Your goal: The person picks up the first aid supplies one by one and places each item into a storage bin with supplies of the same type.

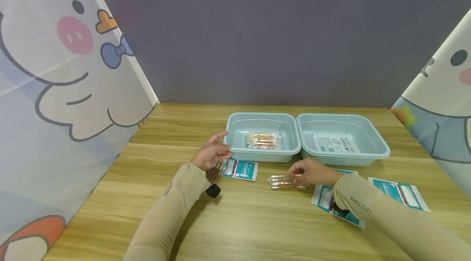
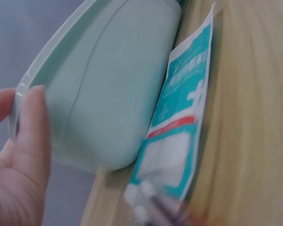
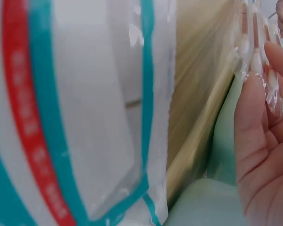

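Observation:
My left hand (image 1: 212,152) pinches the left rim of a pale blue plastic tub (image 1: 263,155), thumb on one side and fingers on the other, as the left wrist view shows. Inside that tub lie cotton swabs (image 1: 263,141) in clear wrapping. My right hand (image 1: 312,172) pinches a clear pack of cotton swabs (image 1: 281,182) just above or on the table; contact is unclear. In the right wrist view, the thumb and a finger hold this swab pack (image 3: 257,61) at its edge. More cotton swabs (image 1: 214,174) show beside my left wrist, partly hidden by the sleeve.
A second pale blue tub (image 1: 344,159) stands right of the first, with a white printed sheet (image 1: 335,143) in it. Teal-and-white packets lie in front: one packet (image 1: 241,170) by the left tub, another packet (image 1: 325,199) under my right forearm, a third packet (image 1: 399,192) farther right.

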Demonstrator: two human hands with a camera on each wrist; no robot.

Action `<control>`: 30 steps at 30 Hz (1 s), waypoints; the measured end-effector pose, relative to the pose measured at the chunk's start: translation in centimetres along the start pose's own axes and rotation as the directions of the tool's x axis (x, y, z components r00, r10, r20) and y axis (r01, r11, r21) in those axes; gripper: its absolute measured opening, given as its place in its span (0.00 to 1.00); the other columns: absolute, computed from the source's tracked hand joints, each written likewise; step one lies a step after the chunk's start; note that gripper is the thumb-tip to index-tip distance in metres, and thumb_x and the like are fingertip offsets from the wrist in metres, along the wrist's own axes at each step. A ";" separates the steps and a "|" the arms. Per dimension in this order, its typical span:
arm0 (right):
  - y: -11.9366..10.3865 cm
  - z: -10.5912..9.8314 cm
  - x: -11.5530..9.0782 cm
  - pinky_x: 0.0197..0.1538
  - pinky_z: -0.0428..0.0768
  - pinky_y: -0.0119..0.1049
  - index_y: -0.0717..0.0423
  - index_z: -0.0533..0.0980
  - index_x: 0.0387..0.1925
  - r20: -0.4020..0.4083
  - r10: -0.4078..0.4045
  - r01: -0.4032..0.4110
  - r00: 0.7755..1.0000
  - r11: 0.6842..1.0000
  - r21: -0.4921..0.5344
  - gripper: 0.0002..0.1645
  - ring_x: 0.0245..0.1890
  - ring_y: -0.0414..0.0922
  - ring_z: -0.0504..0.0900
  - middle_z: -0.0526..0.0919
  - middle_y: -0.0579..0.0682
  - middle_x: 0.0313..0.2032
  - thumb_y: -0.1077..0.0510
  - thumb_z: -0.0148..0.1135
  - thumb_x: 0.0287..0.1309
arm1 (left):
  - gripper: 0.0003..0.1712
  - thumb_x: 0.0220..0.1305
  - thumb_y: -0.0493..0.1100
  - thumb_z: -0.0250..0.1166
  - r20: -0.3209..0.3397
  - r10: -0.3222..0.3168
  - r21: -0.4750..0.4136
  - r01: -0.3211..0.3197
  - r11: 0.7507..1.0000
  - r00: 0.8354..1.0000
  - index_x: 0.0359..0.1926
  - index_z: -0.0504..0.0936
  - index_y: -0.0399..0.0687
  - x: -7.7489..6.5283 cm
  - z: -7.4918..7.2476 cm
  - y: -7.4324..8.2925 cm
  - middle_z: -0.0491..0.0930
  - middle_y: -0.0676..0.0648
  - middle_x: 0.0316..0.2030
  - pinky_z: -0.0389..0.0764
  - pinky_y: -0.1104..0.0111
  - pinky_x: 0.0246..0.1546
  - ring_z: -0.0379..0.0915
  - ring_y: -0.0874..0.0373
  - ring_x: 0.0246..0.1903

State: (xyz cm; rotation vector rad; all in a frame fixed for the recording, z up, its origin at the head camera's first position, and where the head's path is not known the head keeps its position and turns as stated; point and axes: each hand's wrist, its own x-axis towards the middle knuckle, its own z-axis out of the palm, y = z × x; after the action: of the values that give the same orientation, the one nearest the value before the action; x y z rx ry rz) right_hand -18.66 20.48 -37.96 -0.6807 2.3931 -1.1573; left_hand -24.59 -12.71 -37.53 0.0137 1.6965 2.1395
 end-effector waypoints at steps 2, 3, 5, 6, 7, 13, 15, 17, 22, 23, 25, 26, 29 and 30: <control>-0.2 0.2 -0.1 0.20 0.73 0.26 0.66 0.80 0.36 -0.001 0.020 -0.020 1.000 1.000 0.017 0.07 0.19 0.35 0.72 0.79 0.44 0.25 0.69 0.64 0.53 | 0.39 0.65 0.24 0.54 0.003 -0.009 0.041 0.009 0.999 1.000 0.73 0.53 0.43 0.0 -0.1 0.2 0.74 0.46 0.28 0.84 0.69 0.34 0.78 0.59 0.23; -0.3 0.2 -0.1 0.20 0.73 0.26 0.66 0.80 0.36 -0.006 0.027 -0.027 1.000 0.999 0.019 0.06 0.19 0.35 0.72 0.79 0.45 0.24 0.69 0.64 0.54 | 0.38 0.65 0.25 0.55 0.008 -0.010 0.069 0.009 0.998 1.000 0.73 0.53 0.43 0.0 -0.1 0.3 0.74 0.46 0.28 0.84 0.69 0.34 0.78 0.59 0.23; -0.5 0.2 -0.2 0.19 0.74 0.27 0.65 0.80 0.35 -0.026 0.028 -0.027 0.999 0.999 0.018 0.05 0.19 0.36 0.72 0.79 0.45 0.24 0.68 0.64 0.55 | 0.39 0.65 0.26 0.56 0.012 -0.013 0.114 0.012 0.993 1.000 0.73 0.54 0.44 0.0 -0.2 0.5 0.75 0.45 0.28 0.84 0.68 0.35 0.78 0.58 0.24; -0.7 0.1 -0.2 0.20 0.74 0.27 0.65 0.80 0.36 -0.032 0.029 -0.029 0.999 0.999 0.022 0.05 0.19 0.36 0.72 0.80 0.46 0.25 0.68 0.64 0.55 | 0.39 0.64 0.27 0.57 0.014 -0.019 0.135 0.017 0.991 1.000 0.73 0.54 0.44 0.0 -0.3 0.6 0.75 0.45 0.28 0.84 0.68 0.34 0.78 0.58 0.23; -0.8 0.1 -0.2 0.20 0.75 0.28 0.65 0.80 0.36 -0.038 0.036 -0.035 0.999 0.999 0.028 0.06 0.19 0.37 0.72 0.80 0.46 0.26 0.68 0.64 0.56 | 0.39 0.65 0.28 0.57 0.019 -0.024 0.159 0.021 0.987 1.000 0.73 0.54 0.44 -0.1 -0.3 0.6 0.75 0.45 0.28 0.84 0.69 0.33 0.78 0.58 0.23; -2.2 -0.5 -0.1 0.22 0.77 0.32 0.71 0.78 0.41 -0.113 0.034 -0.023 0.993 0.995 0.095 0.11 0.23 0.38 0.76 0.84 0.52 0.32 0.68 0.63 0.57 | 0.39 0.66 0.29 0.58 0.042 -0.050 0.206 0.040 0.978 0.998 0.74 0.52 0.46 -0.4 -0.5 0.7 0.76 0.45 0.28 0.82 0.72 0.26 0.78 0.59 0.20; -2.8 -0.9 0.0 0.23 0.78 0.33 0.72 0.78 0.41 -0.150 0.025 -0.008 0.988 0.993 0.114 0.11 0.25 0.38 0.77 0.83 0.52 0.32 0.68 0.62 0.57 | 0.39 0.66 0.30 0.58 0.044 -0.044 0.198 0.034 0.980 0.998 0.74 0.52 0.46 -0.3 -0.5 0.7 0.77 0.45 0.27 0.82 0.73 0.25 0.78 0.59 0.20; -3.5 -1.2 -0.1 0.24 0.80 0.35 0.72 0.78 0.42 -0.187 0.019 0.002 0.982 0.994 0.114 0.12 0.25 0.39 0.77 0.82 0.51 0.30 0.66 0.63 0.58 | 0.39 0.66 0.29 0.58 0.044 -0.041 0.196 0.032 0.980 0.998 0.74 0.53 0.46 -0.3 -0.6 0.8 0.77 0.45 0.27 0.82 0.73 0.24 0.78 0.59 0.20; -4.8 -2.1 -0.8 0.28 0.82 0.41 0.68 0.78 0.44 -0.288 0.020 0.013 0.957 0.994 0.112 0.15 0.25 0.42 0.77 0.79 0.50 0.30 0.60 0.64 0.59 | 0.39 0.65 0.29 0.58 0.049 -0.037 0.200 0.026 0.980 0.998 0.73 0.53 0.45 -0.2 -0.4 0.9 0.78 0.45 0.26 0.82 0.73 0.24 0.79 0.59 0.20; -5.0 -2.3 -0.9 0.29 0.83 0.41 0.68 0.78 0.45 -0.306 0.026 0.014 0.952 0.992 0.127 0.16 0.26 0.43 0.77 0.79 0.51 0.31 0.60 0.64 0.60 | 0.38 0.65 0.29 0.58 0.049 -0.034 0.200 0.024 0.980 0.998 0.73 0.54 0.45 -0.2 -0.4 0.8 0.78 0.45 0.25 0.82 0.73 0.24 0.79 0.59 0.20; -5.3 -2.7 -1.1 0.30 0.83 0.41 0.69 0.77 0.47 -0.331 0.034 0.019 0.943 0.987 0.158 0.18 0.27 0.43 0.78 0.80 0.53 0.33 0.59 0.64 0.61 | 0.38 0.65 0.29 0.58 0.045 -0.029 0.197 0.019 0.980 0.999 0.73 0.54 0.45 -0.2 -0.3 0.8 0.78 0.45 0.25 0.82 0.73 0.23 0.78 0.59 0.19; -5.4 -2.9 -1.1 0.31 0.83 0.42 0.69 0.76 0.48 -0.339 0.037 0.023 0.940 0.985 0.173 0.19 0.27 0.44 0.78 0.80 0.53 0.33 0.59 0.64 0.61 | 0.38 0.65 0.29 0.57 0.042 -0.027 0.197 0.019 0.980 0.999 0.73 0.54 0.44 -0.2 -0.4 0.8 0.78 0.45 0.24 0.82 0.73 0.23 0.78 0.59 0.19; -5.8 -3.3 -1.0 0.33 0.83 0.43 0.70 0.75 0.50 -0.365 0.045 0.023 0.930 0.984 0.178 0.20 0.28 0.44 0.79 0.81 0.51 0.35 0.58 0.63 0.62 | 0.38 0.65 0.28 0.57 0.037 -0.024 0.195 0.017 0.981 0.999 0.73 0.53 0.44 -0.2 -0.4 0.7 0.78 0.45 0.23 0.82 0.73 0.23 0.78 0.59 0.18; -5.9 -3.4 -1.0 0.34 0.83 0.44 0.70 0.75 0.51 -0.374 0.045 0.023 0.926 0.984 0.175 0.21 0.28 0.44 0.79 0.82 0.51 0.35 0.58 0.63 0.62 | 0.38 0.65 0.28 0.57 0.039 -0.023 0.194 0.015 0.981 0.999 0.73 0.53 0.44 -0.2 -0.4 0.7 0.78 0.45 0.22 0.82 0.73 0.23 0.78 0.59 0.18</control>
State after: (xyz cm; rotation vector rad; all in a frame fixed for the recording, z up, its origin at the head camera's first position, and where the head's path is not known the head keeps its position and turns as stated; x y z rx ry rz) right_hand -18.23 19.94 -31.08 -0.4131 2.5483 -1.5971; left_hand -24.73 -13.22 -36.93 0.0961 1.8662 1.9392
